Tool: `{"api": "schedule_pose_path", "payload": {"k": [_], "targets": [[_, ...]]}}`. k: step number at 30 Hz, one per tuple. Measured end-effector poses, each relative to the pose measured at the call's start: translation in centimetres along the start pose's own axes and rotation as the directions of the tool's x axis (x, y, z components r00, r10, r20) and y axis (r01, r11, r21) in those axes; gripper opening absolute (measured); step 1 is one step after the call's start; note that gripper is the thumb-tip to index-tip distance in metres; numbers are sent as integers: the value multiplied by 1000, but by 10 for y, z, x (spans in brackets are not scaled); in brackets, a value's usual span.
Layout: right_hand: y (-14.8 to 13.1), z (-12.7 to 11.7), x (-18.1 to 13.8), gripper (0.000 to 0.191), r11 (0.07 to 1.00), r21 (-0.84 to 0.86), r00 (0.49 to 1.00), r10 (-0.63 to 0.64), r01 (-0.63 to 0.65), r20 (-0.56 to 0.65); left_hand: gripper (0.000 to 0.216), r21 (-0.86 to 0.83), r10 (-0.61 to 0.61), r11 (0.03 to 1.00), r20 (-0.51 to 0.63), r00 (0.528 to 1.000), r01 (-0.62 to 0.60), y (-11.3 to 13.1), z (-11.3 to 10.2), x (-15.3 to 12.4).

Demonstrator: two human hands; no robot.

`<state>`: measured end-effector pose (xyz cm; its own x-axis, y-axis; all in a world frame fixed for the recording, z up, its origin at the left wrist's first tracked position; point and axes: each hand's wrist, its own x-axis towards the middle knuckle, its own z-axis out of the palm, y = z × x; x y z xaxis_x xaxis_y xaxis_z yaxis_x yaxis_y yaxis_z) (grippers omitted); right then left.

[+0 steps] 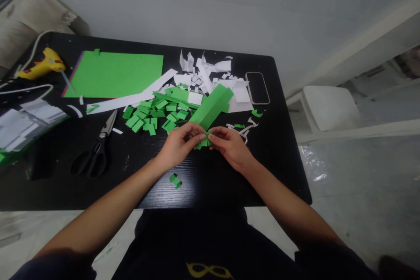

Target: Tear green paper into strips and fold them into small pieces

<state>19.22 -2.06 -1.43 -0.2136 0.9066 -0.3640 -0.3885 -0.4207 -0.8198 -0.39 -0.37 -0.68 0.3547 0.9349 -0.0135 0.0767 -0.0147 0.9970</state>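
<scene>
**A:** What is held at this moment, and how?

**B:** A small green paper piece (205, 141) is pinched between the fingertips of the left hand (180, 142) and the right hand (229, 144). Both hands are closed narrowly on it, just above the counter (229, 183). Whether a crease is already set in it cannot be told.

**A:** How is this best handled?

**B:** It is judged that the piece should be gripped near its edges, with the edges matched before any pressure is applied. A clean line would likely be had if the fold were pressed from the middle outward. Light pressure is advised, since paper this small is easily skewed.

**A:** What lies about the hands?

**B:** A long folded green strip (211, 106) is seen just beyond the hands, nearly touching them. A pile of cut green pieces (151, 116) is spread beyond the left hand. One loose green piece (175, 180) is found nearer the body. Scissors (96, 148) are laid well to the left, so nothing need be reached across.
</scene>
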Motion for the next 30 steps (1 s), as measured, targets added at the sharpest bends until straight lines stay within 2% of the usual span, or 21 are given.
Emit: {"api": "schedule_pose_path", "payload": {"k": [3, 9, 18, 24, 30], "targets": [[0, 1, 0, 37, 999, -31, 1000, -21, 21, -3, 22, 22, 4, 1000, 0, 1000, -4, 0, -1, 0], [-1, 3, -3, 37, 962, -223, 986, -165, 155, -23, 23, 132, 11, 991, 23, 1000, -14, 1, -2, -1], [4, 2, -2, 50, 970, -217, 994, -105, 108, 24, 22, 158, 42, 987, -32, 999, -37, 4, -2, -1], [4, 3, -3, 40, 930, -317, 979, -202, 187, -14, 19, 191, 18, 982, -10, 1000, -15, 2, -4, -1], [-1, 0, -2, 41, 929, -298, 968, -246, 220, -52, 19, 131, 1, 991, 33, 999, -6, -1, -4, -1]]}}
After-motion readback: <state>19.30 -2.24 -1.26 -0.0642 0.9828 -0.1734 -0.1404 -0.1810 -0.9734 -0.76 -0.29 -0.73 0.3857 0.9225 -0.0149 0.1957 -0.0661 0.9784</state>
